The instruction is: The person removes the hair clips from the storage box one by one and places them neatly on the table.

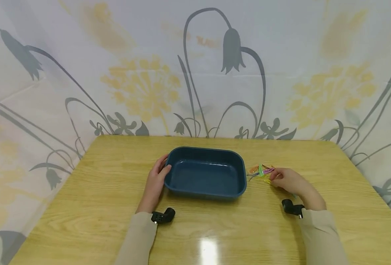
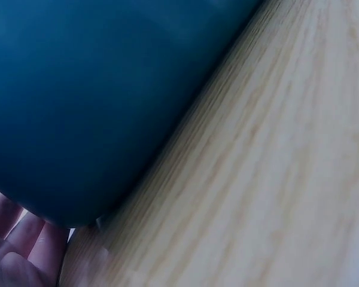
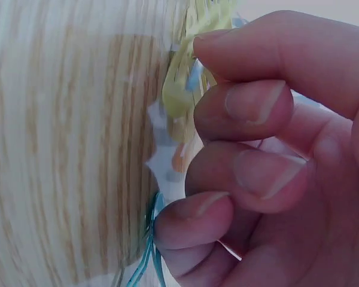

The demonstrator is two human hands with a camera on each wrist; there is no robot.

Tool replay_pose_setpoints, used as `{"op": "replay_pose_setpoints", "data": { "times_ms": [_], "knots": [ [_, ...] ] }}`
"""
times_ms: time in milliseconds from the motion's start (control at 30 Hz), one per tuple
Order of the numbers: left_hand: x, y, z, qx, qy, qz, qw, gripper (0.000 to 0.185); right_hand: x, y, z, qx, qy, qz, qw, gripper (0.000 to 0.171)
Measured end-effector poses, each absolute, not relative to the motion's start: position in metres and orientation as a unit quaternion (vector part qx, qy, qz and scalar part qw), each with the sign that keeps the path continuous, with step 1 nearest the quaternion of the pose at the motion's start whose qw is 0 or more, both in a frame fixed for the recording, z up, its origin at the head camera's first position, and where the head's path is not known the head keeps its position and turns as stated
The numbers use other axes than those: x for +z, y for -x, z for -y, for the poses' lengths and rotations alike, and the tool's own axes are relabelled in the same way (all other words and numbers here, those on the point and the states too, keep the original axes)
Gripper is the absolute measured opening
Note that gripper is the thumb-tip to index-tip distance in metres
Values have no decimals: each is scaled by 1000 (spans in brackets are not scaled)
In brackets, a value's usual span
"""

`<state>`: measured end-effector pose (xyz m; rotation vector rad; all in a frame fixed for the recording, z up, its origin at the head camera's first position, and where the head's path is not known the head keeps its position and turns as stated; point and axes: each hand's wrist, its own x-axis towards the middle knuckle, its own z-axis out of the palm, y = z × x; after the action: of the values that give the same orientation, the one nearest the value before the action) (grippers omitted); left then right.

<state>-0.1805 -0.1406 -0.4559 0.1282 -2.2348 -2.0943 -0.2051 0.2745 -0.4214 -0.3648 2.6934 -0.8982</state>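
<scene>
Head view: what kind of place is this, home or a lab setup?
Probably a staged recording setup, not a lived-in room. A floral printed sheet hangs as a backdrop round a wooden table, which bears only a blue tray and some small coloured pieces. Each wrist carries a black camera.

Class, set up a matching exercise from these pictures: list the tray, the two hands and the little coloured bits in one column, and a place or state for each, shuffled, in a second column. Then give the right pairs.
Column one:
1. blue tray
2. left hand
3. right hand
4. coloured pieces

Column two:
A. lying in a small heap on the wooden table, right of the tray
B. resting against the tray's left end
C. standing in the middle of the table, nothing in it
D. fingers curled on a yellow piece

Pairs: 1-C, 2-B, 3-D, 4-A
</scene>
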Motion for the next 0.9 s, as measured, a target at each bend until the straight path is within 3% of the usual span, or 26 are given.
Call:
{"op": "replay_pose_setpoints", "data": {
  "times_ms": [500,900],
  "knots": [
    [-453,184,138,-688,-32,724,37,42,-407,205,-271,-324,106,-932,120,32],
    [-454,180,137,-679,-32,733,20,51,-385,187,-243,-311,124,-941,45,54]
  ]
}}
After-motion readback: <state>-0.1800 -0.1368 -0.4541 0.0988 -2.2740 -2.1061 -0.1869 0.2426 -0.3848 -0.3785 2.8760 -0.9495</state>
